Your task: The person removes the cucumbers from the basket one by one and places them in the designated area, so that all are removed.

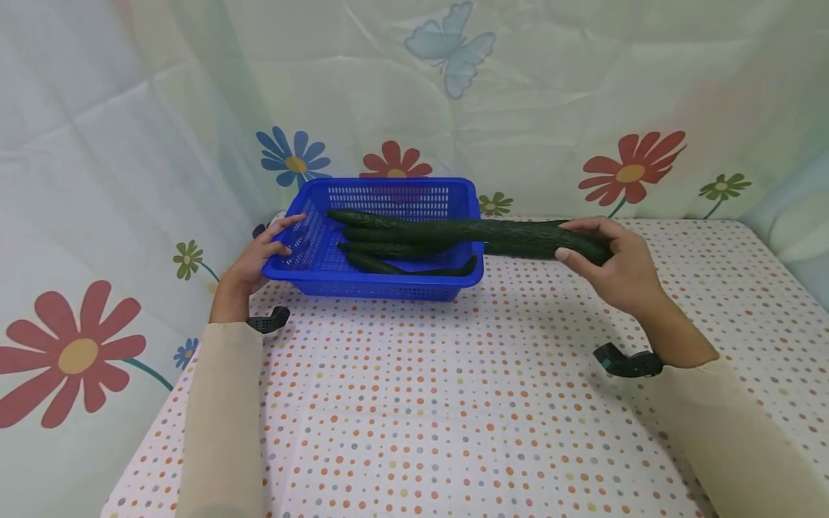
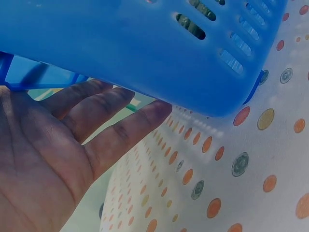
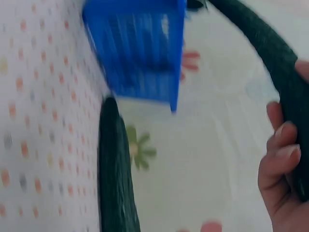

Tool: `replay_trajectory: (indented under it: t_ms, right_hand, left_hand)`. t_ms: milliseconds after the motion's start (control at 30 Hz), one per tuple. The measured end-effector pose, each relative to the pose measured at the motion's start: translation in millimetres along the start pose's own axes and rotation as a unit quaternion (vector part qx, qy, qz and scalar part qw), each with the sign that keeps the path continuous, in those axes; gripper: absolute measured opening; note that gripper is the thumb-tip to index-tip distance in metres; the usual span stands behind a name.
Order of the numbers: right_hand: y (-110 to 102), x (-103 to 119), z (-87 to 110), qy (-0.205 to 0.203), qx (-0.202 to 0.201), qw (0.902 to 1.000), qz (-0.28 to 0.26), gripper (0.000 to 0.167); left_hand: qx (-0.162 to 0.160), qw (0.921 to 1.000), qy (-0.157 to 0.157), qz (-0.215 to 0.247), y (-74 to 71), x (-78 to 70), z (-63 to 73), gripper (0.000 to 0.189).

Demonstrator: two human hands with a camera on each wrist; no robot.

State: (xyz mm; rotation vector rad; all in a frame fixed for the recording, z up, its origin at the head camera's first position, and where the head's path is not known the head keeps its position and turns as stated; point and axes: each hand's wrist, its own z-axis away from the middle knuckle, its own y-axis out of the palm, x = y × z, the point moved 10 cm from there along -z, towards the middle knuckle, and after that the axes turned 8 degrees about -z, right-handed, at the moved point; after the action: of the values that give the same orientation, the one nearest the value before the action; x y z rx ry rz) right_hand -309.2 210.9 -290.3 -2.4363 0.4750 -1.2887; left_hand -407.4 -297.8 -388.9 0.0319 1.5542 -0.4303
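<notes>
A blue slotted plastic basket (image 1: 376,288) stands toward the back, with several long dark cucumbers (image 1: 382,250) lying in it. At its left end, my left hand (image 1: 255,260) holds the rim, thumb and a finger over the edge. Other fingers (image 2: 130,125) extend against the basket's outside in the left wrist view. My right hand (image 1: 618,266) grips the thick near end of a long cucumber (image 3: 263,46), whose other end reaches over the right rim into the basket. Beneath that one, more cucumber (image 3: 116,169) lies on the table just right of the basket.
A dotted cloth covers the table (image 1: 414,403). Behind and on the left hangs a curtain (image 1: 531,129) printed with flowers and a butterfly, close to the basket's back side.
</notes>
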Motion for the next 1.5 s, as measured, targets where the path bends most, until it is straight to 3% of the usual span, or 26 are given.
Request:
replay_trajectory:
  t_ms: [133, 300, 533, 933, 1133, 1500]
  right_hand:
    - [-24.7, -18.2, -1.9, 0.015, -0.012, 0.9997, -0.017, 0.035]
    - [-49.8, -48.5, -1.3, 0.053, -0.023, 0.9983, -0.002, 0.035]
    - [-68.1, -87.8, 4.0, 0.103, -0.021, 0.9944, 0.003, 0.033]
    - [-71.6, -119.3, 11.2, 0.16, 0.009, 0.9863, 0.04, 0.029]
    - [-63.5, -136.7, 14.7, 0.173, 0.05, 0.9786, 0.1, 0.045]
    - [-40.5, -155.9, 16.8, 0.197, 0.096, 0.9702, 0.102, 0.056]
  left_hand:
    - [-0.003, 1.0, -0.003, 0.0, -0.3, 1.7, -1.3, 0.065]
    - [-0.001, 1.0, 0.001, -0.005, -0.4, 1.0, -2.5, 0.065]
    - [0.01, 0.9998, 0.014, -0.01, 2.2, -3.4, -3.2, 0.067]
    - [-0.007, 1.0, 0.003, -0.003, -1.2, -2.2, -2.7, 0.067]
    - [-0.005, 1.0, -0.001, -0.001, -1.9, -0.9, -1.0, 0.067]
    - [-0.003, 1.0, 0.003, 0.002, -1.9, -2.1, -1.0, 0.067]
